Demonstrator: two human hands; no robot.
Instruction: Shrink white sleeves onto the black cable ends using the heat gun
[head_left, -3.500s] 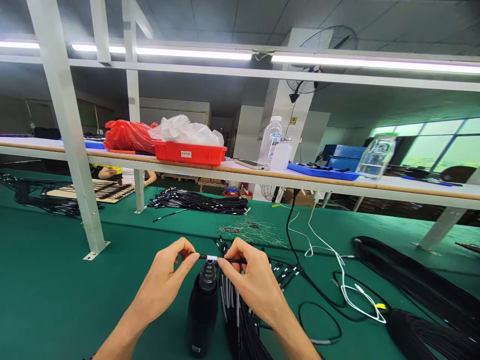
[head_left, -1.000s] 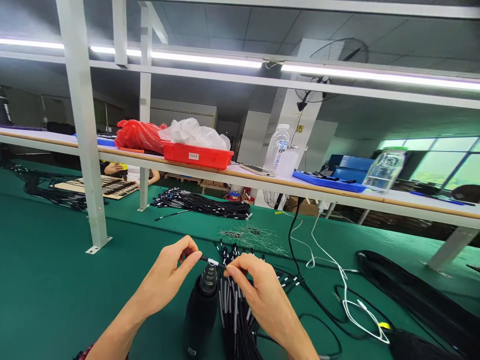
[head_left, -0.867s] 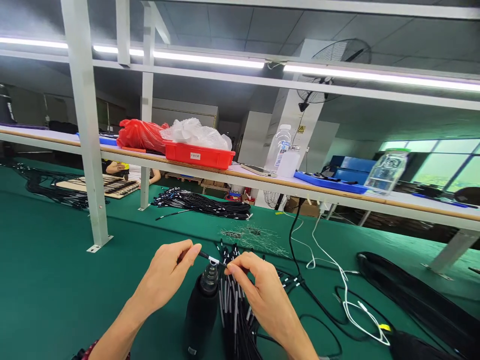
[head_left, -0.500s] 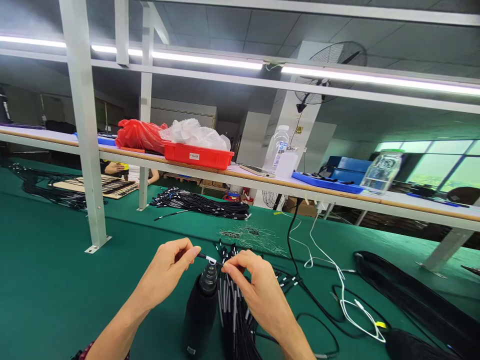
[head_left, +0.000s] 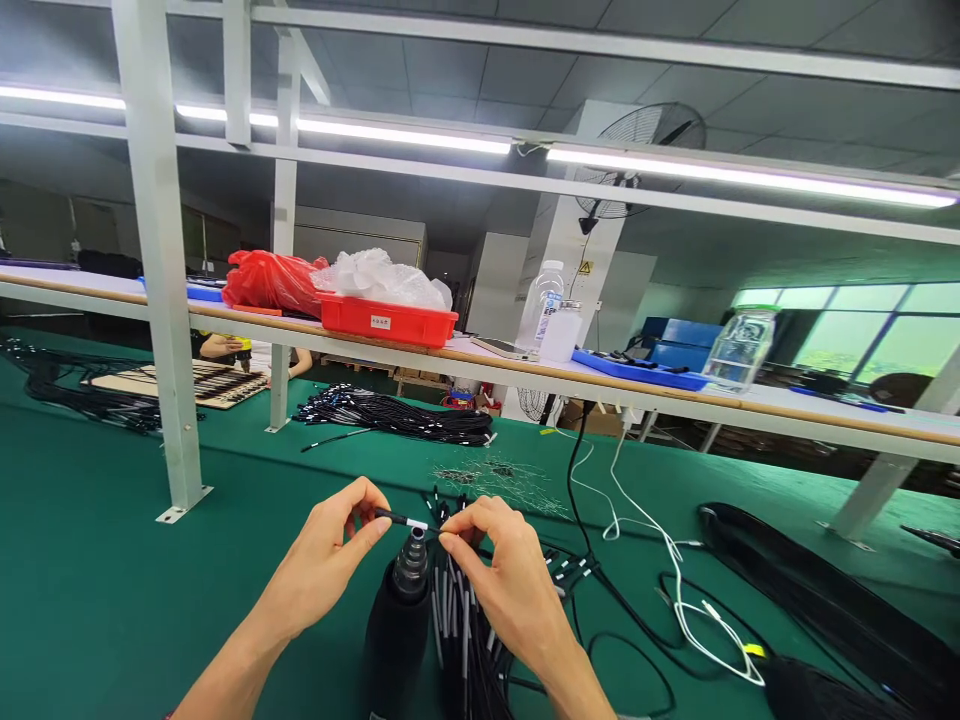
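**Pinched Narrow, Side by Side**

We see our left hand (head_left: 322,560) and right hand (head_left: 510,590) close together, low in the view, over a green mat-covered surface (head_left: 97,600). Our left grip is narrow, with thumb and forefinger pinching one end of a thin black cable with a white band (head_left: 405,520). Our right grip is just as narrow, with its fingertips (head_left: 457,540) pinching the other end, so the cable lies level between the hands. It sits just above a ribbed dark cone (head_left: 411,570) topping an upright black cylindrical holder (head_left: 394,640). Beside the holder, under our right hand, stands a dense bundle of black and grey cables (head_left: 465,640), their tips fanned upward.

Farther along the surface lie a coiled bunch of black cables with white bands (head_left: 394,422), a scatter of fine wire scraps (head_left: 487,478), a looped white cord (head_left: 675,590) and a thick black cable coil (head_left: 802,590). On the long wood-edged shelf (head_left: 480,352) above sit a red plastic tray (head_left: 386,322) heaped with crumpled transparent plastic film (head_left: 375,278), a red plastic bag (head_left: 270,282) and a blue tray (head_left: 637,370). Beyond, a co-worker's hand (head_left: 217,347) rests past the shelf.
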